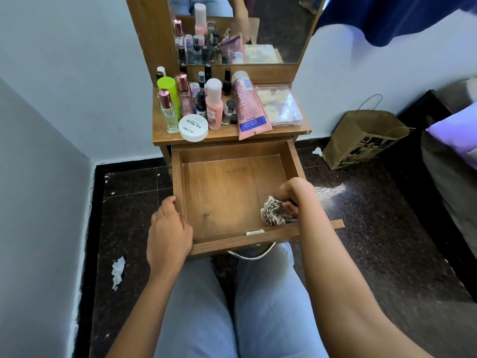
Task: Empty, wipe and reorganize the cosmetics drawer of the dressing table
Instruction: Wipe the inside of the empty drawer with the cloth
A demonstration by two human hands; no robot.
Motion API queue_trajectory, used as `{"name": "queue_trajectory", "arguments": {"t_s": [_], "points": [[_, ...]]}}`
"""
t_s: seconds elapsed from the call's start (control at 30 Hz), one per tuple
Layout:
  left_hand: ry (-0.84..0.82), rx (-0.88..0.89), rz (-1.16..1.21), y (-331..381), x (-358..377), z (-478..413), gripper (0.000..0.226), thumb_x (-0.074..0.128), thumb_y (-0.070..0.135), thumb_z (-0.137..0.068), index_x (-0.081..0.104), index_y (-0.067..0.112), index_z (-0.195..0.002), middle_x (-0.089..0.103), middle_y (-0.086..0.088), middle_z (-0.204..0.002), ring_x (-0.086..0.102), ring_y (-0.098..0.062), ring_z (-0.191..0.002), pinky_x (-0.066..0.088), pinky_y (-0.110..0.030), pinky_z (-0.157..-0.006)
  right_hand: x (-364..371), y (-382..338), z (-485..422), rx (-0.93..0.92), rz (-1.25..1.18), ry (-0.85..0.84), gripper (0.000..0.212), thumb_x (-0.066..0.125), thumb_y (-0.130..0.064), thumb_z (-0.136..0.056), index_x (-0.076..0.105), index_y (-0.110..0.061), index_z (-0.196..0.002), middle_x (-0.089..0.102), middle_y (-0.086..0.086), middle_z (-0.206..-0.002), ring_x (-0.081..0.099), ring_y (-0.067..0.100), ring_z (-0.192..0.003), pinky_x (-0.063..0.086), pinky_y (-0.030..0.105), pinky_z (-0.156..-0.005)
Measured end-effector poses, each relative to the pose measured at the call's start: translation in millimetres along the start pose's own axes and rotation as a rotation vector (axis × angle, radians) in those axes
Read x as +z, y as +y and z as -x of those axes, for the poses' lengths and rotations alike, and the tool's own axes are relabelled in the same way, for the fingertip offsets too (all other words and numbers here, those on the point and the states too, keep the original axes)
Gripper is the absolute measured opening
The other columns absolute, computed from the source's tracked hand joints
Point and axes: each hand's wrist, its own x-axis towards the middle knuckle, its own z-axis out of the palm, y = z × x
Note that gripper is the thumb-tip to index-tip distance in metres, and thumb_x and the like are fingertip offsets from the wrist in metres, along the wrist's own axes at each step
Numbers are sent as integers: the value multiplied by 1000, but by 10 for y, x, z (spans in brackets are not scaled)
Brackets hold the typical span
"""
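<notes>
Cloth (272,211) in right hand (294,195), drawer (227,187)'s near-right corner; left hand (167,228) on rim.

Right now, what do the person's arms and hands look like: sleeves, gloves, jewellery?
Both forearms are bare, with no sleeves, gloves, watch or bracelet in view. The left hand wears a thin gold-coloured ring on one finger. No ring shows on the right hand, though its fingers are partly hidden.

1. The cloth (272,211) is partly covered by the right hand (294,195), whose fingertips are hidden behind it.
2. The mirror (278,29) is cut off by the top edge.
3. The handle (254,255) is half hidden under the front of the drawer (224,242).
4. Labels on the small bottles (201,99) cannot be read.
</notes>
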Motion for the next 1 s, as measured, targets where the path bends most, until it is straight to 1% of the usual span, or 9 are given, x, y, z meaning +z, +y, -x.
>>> {"name": "queue_trajectory", "arguments": {"t_s": [0.13,0.3,0.43,0.5,0.57,0.73,0.87,0.93,1.0], "points": [[-8,8,5,-8,-1,-8,46,45,6,-89,39,8,-135,58,-15,-123,52,-30,-115,51,-44,-83,-4,-68,-143,3,-24,-79,51,38,-39,-95,58,-9,-59,52,-1,-47,37,6,-32,31,18,-33],[-3,4,14,-5,-3,-8,45,43,9,-90,40,8,-135,58,-15,-124,51,-30,-117,50,-45,-86,376,-396,73,-286,-183,-382,51,30,-26,-103,58,-4,-66,54,3,-49,39,0,-26,27,9,-25],[-13,-9,15,11,-10,-14,44,42,11,-91,39,10,-135,56,-14,-127,50,-29,-118,48,-44,-89,753,-745,181,-389,-89,-524,50,24,-19,-101,56,-5,-65,49,-2,-45,36,-1,-25,25,7,-24],[-10,-22,17,11,-16,-18,44,42,10,-91,40,11,-135,56,-14,-127,49,-28,-118,48,-44,-89,822,-826,276,-446,-38,-561,45,23,-17,-100,56,-2,-73,45,-6,-41,35,-2,-25,25,7,-25],[-2,-25,26,6,-19,-14,44,41,9,-91,40,11,-135,57,-14,-126,50,-28,-118,48,-44,-88,769,-802,294,-530,-37,-461,40,24,-19,-101,54,-4,-79,43,-8,-41,35,-1,-27,25,8,-26],[17,-10,49,-2,-10,-1,45,40,3,-90,41,10,-135,56,-13,-127,50,-27,-119,49,-43,-88,335,-620,337,-858,-111,149,21,46,-25,-96,58,-10,-89,60,6,-72,49,11,-50,37,17,-37],[30,-2,28,-9,-12,11,45,42,3,-90,42,10,-134,59,-13,-123,53,-27,-115,51,-42,-85,229,-802,326,-932,291,601,19,51,-29,-93,61,-15,-102,66,5,-91,65,22,-82,52,31,-66],[30,-11,25,-8,-14,16,44,42,4,-90,43,11,-134,59,-12,-123,53,-27,-115,50,-41,-84,326,-925,235,-926,526,646,26,50,-31,-93,61,-15,-111,65,8,-101,63,27,-95,46,32,-76],[27,-17,23,-1,-16,15,45,42,4,-90,43,11,-134,59,-12,-124,52,-27,-116,49,-41,-86,468,-1017,121,-962,638,577,33,50,-29,-92,58,-13,-120,66,10,-109,62,27,-99,46,31,-80]]}}
